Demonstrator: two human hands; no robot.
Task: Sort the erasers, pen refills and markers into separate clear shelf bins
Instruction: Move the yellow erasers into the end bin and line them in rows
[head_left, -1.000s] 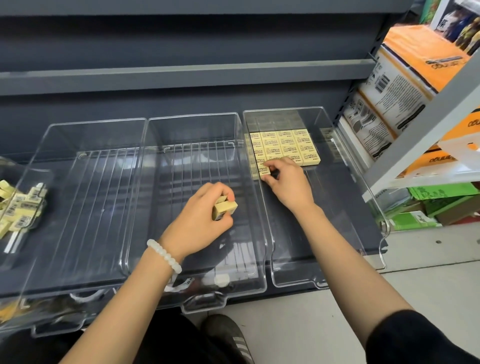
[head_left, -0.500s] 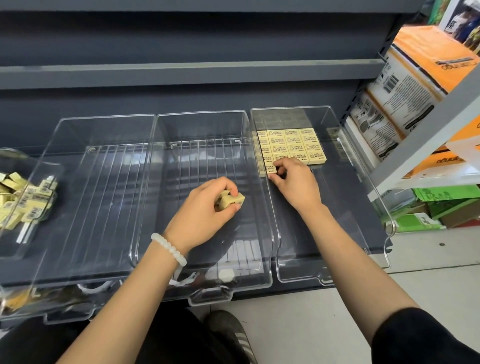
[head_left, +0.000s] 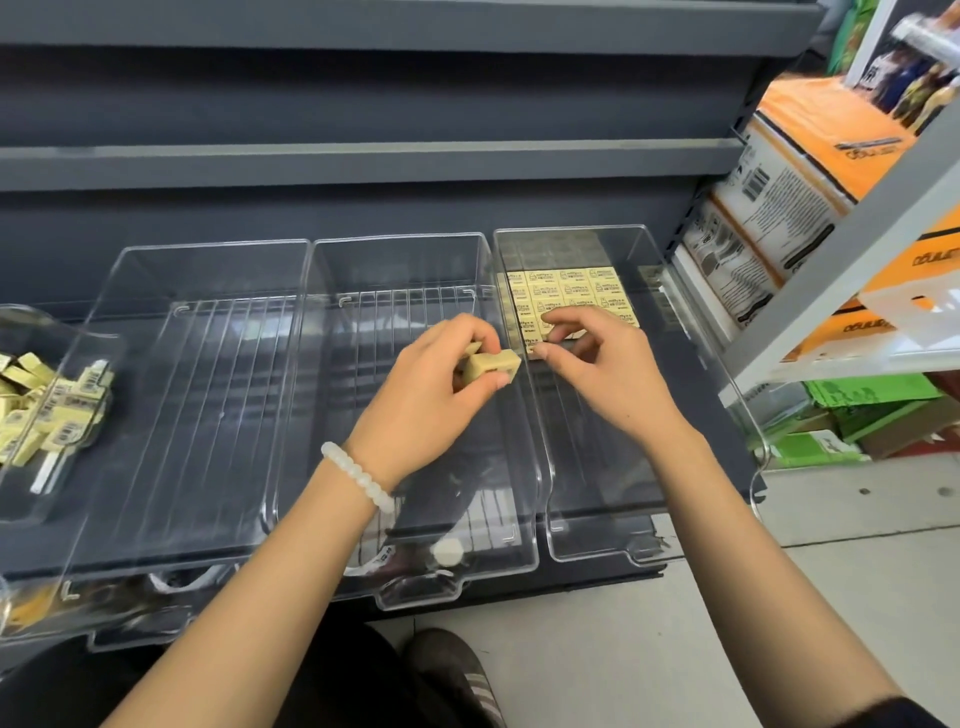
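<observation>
Nearest to us, the left hand (head_left: 431, 384) hangs over the middle bin (head_left: 363, 587), its thumb and fingers closed around two or so loose erasers (head_left: 491, 364), the outermost one jutting past the fingertips toward the wall shared with the right bin (head_left: 644, 551). Just beyond, the right hand (head_left: 602, 364) hovers inside the right bin, index finger and thumb curled close together but, as far as we can tell, holding nothing; its fingertips sit just above the front edge of the laid erasers (head_left: 571, 291).

Further back, those erasers lie flat in tidy rows against the bin's rear wall. Off to the far left, a smaller tub (head_left: 31, 499) holds the unsorted stock (head_left: 47, 410).

Risks, in our judgement: the jutting eraser is held only at one end, so a hand-over across the bin wall could drop it into the middle bin, the wrong compartment. A careless fingertip setting the next piece could also nudge the front row out of line, since nothing braces it on the near side.

Against the frame of a second ago, the right hand has lifted off the row's front corner, where it had been pressing an eraser down. The left hand has carried its erasers up and rightward, closer to the dividing wall. The rows themselves look unchanged.
</observation>
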